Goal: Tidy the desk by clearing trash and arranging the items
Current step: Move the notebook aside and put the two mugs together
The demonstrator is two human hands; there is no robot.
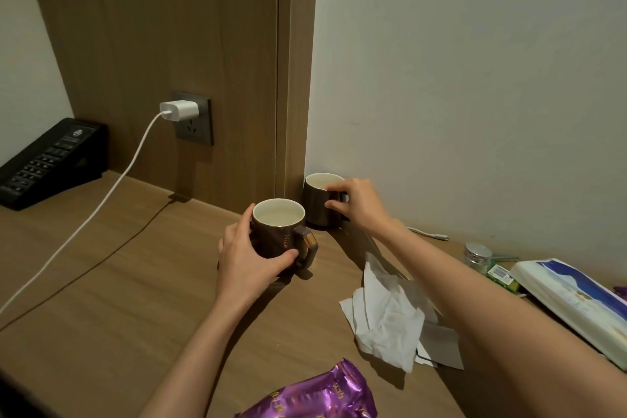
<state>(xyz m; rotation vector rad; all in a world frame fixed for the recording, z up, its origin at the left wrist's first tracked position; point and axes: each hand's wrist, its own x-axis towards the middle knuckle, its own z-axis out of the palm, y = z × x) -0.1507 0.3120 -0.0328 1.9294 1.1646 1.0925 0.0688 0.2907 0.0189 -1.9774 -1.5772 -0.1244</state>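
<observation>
Head view: left hand [251, 258] curls its fingers [288, 256] round the "Nice" mug [281, 234] on the bench [135, 282], right hand [356, 204] pinches the corner mug [317, 205] by rim and handle. Danger: bring them together carelessly and they could clink, tip, or spill toward the crumpled tissue [386, 316].

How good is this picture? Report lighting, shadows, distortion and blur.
Head view: dim, warm light; soft shadows lie right of the near mug and below the crumpled tissue; wide-angle distortion tilts the wood panel; glints show on the purple wrapper; focus looks sharp, the bottom-left corner dark.
</observation>
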